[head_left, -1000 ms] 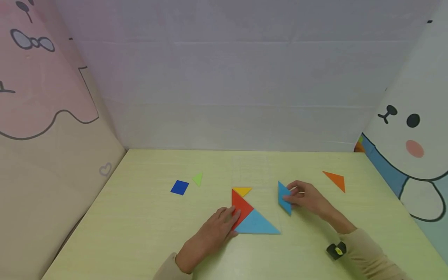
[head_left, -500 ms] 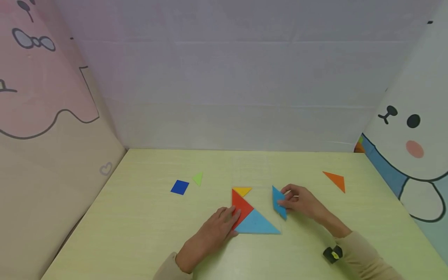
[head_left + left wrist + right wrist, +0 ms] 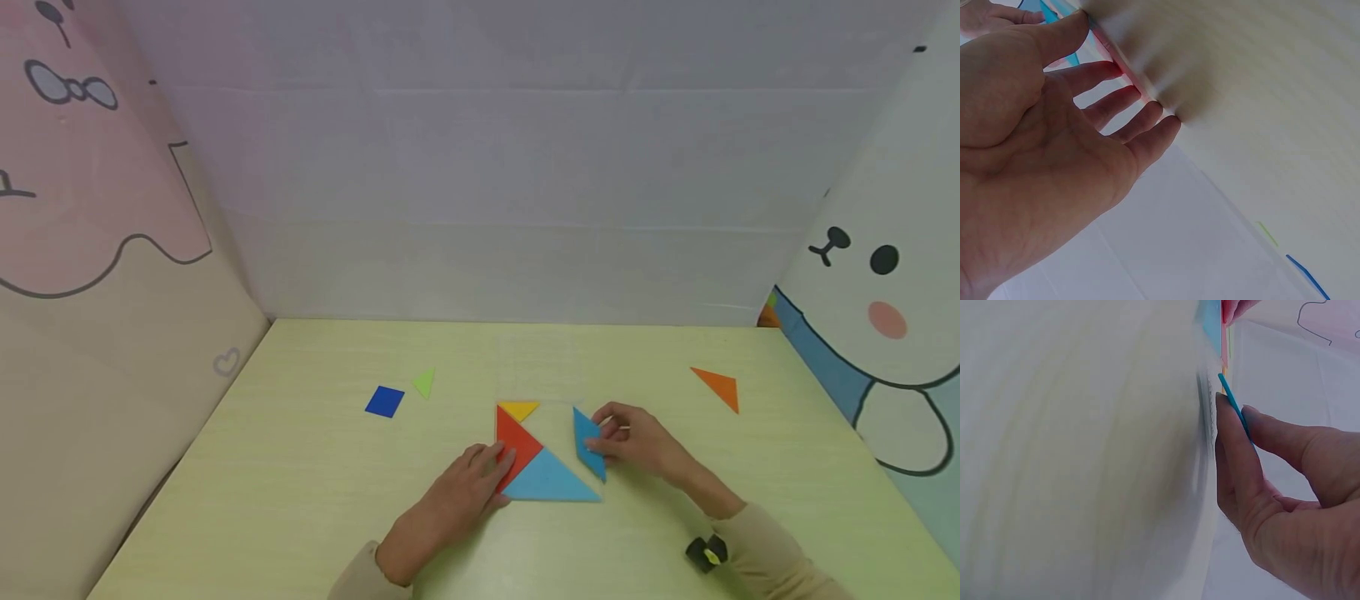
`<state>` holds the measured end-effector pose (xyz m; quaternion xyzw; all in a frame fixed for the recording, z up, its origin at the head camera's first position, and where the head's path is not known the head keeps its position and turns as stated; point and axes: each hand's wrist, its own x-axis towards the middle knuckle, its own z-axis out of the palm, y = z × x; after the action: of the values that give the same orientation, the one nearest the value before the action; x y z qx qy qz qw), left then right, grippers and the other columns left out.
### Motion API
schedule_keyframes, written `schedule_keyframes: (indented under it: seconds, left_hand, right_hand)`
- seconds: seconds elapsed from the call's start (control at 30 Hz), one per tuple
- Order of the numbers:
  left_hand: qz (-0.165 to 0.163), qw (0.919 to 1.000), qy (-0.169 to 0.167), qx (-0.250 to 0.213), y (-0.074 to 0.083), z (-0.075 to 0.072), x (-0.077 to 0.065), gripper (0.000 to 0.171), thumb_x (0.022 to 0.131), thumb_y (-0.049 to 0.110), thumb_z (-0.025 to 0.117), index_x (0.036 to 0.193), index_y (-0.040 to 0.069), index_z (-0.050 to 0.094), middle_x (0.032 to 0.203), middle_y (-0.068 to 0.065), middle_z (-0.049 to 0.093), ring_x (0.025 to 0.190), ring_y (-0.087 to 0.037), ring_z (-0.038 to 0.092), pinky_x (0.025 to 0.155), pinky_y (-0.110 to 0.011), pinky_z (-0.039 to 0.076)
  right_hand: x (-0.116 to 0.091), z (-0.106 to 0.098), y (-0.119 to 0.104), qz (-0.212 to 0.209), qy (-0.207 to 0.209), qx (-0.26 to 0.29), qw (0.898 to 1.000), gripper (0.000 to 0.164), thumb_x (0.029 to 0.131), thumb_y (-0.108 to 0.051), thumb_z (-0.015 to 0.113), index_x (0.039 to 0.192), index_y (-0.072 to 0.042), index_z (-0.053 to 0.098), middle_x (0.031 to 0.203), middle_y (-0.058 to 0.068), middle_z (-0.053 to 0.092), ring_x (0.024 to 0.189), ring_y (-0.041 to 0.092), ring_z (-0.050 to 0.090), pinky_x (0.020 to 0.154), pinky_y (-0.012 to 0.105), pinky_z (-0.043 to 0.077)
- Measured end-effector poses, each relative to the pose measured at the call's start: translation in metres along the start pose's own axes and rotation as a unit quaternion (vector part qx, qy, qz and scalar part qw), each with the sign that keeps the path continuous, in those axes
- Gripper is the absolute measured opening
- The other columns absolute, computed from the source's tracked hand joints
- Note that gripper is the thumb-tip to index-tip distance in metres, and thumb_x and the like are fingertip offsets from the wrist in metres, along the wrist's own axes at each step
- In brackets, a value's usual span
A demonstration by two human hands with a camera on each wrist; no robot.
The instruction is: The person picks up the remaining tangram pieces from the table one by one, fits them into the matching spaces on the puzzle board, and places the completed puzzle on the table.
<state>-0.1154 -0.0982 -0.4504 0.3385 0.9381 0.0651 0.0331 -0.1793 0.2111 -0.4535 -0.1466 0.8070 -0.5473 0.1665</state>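
Observation:
My right hand (image 3: 639, 444) pinches a blue parallelogram tangram piece (image 3: 587, 442) between thumb and fingers. In the right wrist view the piece (image 3: 1236, 407) shows edge-on, tilted and raised off the table. My left hand (image 3: 459, 500) rests its fingertips on a large red triangle (image 3: 517, 437), covering part of it. In the left wrist view the fingers (image 3: 1116, 103) lie fairly straight along the red piece's edge. A large light blue triangle (image 3: 551, 482) adjoins the red one at its lower right. A small yellow triangle (image 3: 519, 409) sits against the red triangle's upper side.
A dark blue square (image 3: 385, 402) and a small light green triangle (image 3: 424, 382) lie at the back left of the pale table (image 3: 300, 500). At the far right lies an orange triangle (image 3: 722, 389). White and printed cartoon sheets enclose the table's back and sides.
My right hand has carried the blue parallelogram leftward and nearer to me, closer to the light blue triangle. The left hand and the other pieces stay where they were.

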Motion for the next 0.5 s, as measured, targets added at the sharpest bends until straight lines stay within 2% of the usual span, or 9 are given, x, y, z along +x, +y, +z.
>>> schedule_keyframes:
  seconds: [0.23,0.5]
  left_hand:
    - [-0.001,1.0,-0.004,0.0,0.0,0.001,0.0,0.056,0.103,0.03,0.062,0.152,0.006,0.05,0.151,-0.012,0.049,0.134,-0.029,0.048,0.112,-0.035,0.043]
    - [0.0,1.0,-0.001,-0.003,0.0,0.0,-0.001,0.055,0.104,0.029,0.062,0.152,0.005,0.05,0.151,-0.013,0.049,0.134,-0.029,0.048,0.112,-0.035,0.043]
  right_hand:
    - [0.0,0.006,-0.001,0.011,0.013,-0.019,1.0,0.03,0.094,-0.009,0.075,0.113,0.008,0.057,0.087,0.01,0.061,0.073,0.019,0.067,0.068,0.031,0.062]
    - [-0.002,0.012,-0.002,0.004,0.023,-0.035,0.999,0.027,0.094,-0.008,0.075,0.11,0.006,0.058,0.086,0.009,0.061,0.072,0.019,0.067,0.067,0.031,0.062]
